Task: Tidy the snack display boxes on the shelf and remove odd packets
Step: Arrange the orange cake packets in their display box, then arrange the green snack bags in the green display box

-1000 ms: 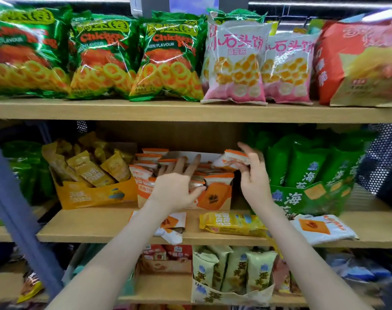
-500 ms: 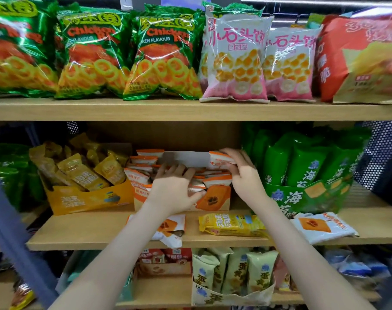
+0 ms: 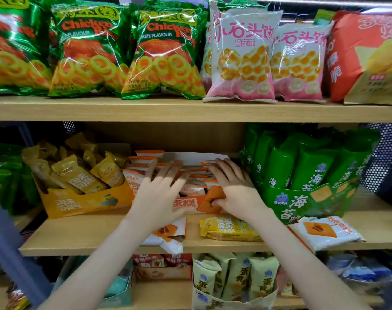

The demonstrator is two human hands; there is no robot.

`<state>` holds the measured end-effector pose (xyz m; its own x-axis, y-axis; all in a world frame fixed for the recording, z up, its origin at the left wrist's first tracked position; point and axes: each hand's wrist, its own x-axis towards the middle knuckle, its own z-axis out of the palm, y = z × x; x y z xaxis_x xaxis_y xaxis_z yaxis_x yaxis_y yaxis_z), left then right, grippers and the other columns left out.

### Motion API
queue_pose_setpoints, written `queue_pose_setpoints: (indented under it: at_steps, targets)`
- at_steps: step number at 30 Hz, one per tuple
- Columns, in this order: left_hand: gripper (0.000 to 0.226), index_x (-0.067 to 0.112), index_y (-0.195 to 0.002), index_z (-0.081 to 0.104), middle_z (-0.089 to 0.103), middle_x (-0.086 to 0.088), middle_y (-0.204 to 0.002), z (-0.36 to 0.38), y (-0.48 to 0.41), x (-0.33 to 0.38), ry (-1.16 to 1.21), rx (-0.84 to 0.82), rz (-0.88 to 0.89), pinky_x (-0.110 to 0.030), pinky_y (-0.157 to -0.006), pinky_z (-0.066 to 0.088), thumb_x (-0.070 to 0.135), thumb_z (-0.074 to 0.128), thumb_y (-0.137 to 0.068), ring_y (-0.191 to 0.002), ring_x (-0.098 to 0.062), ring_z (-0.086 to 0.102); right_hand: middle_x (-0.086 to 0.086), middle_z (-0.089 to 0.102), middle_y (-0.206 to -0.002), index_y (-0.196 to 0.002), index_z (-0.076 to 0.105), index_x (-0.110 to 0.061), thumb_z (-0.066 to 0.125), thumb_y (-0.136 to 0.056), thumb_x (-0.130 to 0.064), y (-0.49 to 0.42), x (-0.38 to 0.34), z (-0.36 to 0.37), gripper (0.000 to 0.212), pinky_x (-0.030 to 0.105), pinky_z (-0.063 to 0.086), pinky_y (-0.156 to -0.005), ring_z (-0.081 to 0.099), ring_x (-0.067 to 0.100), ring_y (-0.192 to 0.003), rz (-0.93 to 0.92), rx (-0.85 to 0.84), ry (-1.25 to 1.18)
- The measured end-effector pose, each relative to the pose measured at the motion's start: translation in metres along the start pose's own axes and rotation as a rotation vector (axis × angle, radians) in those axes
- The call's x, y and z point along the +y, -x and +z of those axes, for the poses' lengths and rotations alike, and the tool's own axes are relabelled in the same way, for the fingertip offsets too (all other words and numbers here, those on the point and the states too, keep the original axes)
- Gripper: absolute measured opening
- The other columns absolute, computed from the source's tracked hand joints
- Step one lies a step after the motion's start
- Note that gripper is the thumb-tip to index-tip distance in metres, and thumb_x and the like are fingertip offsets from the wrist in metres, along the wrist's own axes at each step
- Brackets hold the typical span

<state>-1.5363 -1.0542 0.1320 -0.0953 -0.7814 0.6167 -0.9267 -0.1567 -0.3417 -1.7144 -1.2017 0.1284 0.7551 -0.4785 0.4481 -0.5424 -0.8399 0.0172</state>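
An orange-and-white display box (image 3: 186, 203) of cake packets stands in the middle of the centre shelf. My left hand (image 3: 159, 195) lies flat on the packets at its left, fingers straight and spread. My right hand (image 3: 235, 189) presses on the packets at its right, fingers straight, thumb at the box's front. In front of the box lie loose packets: a white-orange one (image 3: 170, 236) partly under my left wrist, a yellow one (image 3: 228, 229), and a white-orange one (image 3: 324, 231) at the right.
A yellow box (image 3: 83, 202) of brown-yellow packets stands left of the orange box, a green seaweed box (image 3: 302, 202) right of it. Large crisp bags (image 3: 163, 52) fill the upper shelf. More snack boxes (image 3: 233, 283) sit on the lower shelf.
Both hands have come down from holding packets at the box's back and now press flat on the packets. The camera has moved closer.
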Motion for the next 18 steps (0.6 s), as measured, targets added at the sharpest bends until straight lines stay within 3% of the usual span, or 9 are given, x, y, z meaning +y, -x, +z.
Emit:
queue_pose_setpoints:
  at_steps: [2,5,7,11,14,16,18]
  targets:
    - [0.074,0.012,-0.126,0.063,0.065,-0.016,-0.121,0.011,0.001,-0.007,-0.033,-0.039,-0.011,-0.055,-0.109,0.036,0.043,0.083,-0.063,-0.116,-0.035,0.06,-0.009,0.007,-0.161,-0.153,0.01,-0.032,0.073,-0.08,-0.04,-0.004,0.001,0.004,0.097,0.041,0.013,-0.118,-0.005,0.013,-0.147,0.046,-0.031,-0.038]
    - [0.078,0.01,-0.121,0.063,0.068,-0.015,-0.111,0.026,-0.011,-0.017,-0.074,-0.058,-0.01,-0.049,-0.103,0.038,0.024,0.092,-0.05,-0.101,-0.037,0.065,-0.008,0.009,-0.16,-0.153,0.009,-0.031,0.072,-0.082,-0.037,-0.013,0.005,0.009,0.095,0.042,0.019,-0.118,-0.004,0.014,-0.147,0.08,-0.054,-0.059]
    - [0.085,0.011,-0.12,0.058,0.068,-0.015,-0.106,0.032,-0.02,-0.022,-0.074,-0.075,-0.003,-0.048,-0.099,0.035,0.027,0.095,-0.046,-0.094,-0.037,0.066,-0.006,0.008,-0.16,-0.153,0.007,-0.03,0.07,-0.083,-0.037,-0.019,0.004,0.013,0.095,0.042,0.018,-0.118,-0.004,0.016,-0.147,0.104,-0.069,-0.045]
    - [0.082,0.011,-0.118,0.066,0.068,-0.013,-0.108,0.034,-0.024,-0.021,-0.035,-0.106,-0.06,-0.05,-0.096,0.047,0.033,0.096,-0.045,-0.097,-0.035,0.065,-0.003,0.004,-0.162,-0.154,0.003,-0.027,0.069,-0.085,-0.036,-0.027,0.001,0.014,0.096,0.04,0.003,-0.119,-0.006,0.019,-0.148,0.12,-0.075,-0.001]
    - [0.084,0.009,-0.125,0.06,0.065,-0.016,-0.118,0.029,-0.021,-0.01,0.011,-0.055,-0.107,-0.054,-0.107,0.03,0.042,0.089,-0.053,-0.109,-0.037,0.061,0.002,0.003,-0.163,-0.155,0.002,-0.027,0.07,-0.085,-0.031,-0.022,-0.002,0.012,0.097,0.041,-0.006,-0.118,-0.003,0.022,-0.149,0.116,-0.029,0.05]
    - [0.073,0.008,-0.127,0.06,0.062,-0.018,-0.124,0.02,-0.024,0.004,0.066,0.022,-0.13,-0.057,-0.11,0.021,0.045,0.076,-0.067,-0.117,-0.037,0.057,0.008,0.019,-0.16,-0.154,0.016,-0.023,0.075,-0.078,-0.023,-0.01,-0.004,0.01,0.096,0.044,0.003,-0.117,0.011,0.026,-0.147,0.115,0.118,0.057]
    - [0.06,0.009,-0.126,0.061,0.061,-0.018,-0.126,0.009,-0.032,0.024,0.13,0.096,-0.139,-0.057,-0.111,0.023,0.043,0.062,-0.076,-0.12,-0.035,0.056,0.012,0.037,-0.151,-0.148,0.033,-0.017,0.077,-0.072,-0.017,0.007,-0.005,0.004,0.088,0.046,0.023,-0.114,0.028,0.029,-0.137,0.111,0.305,0.049]
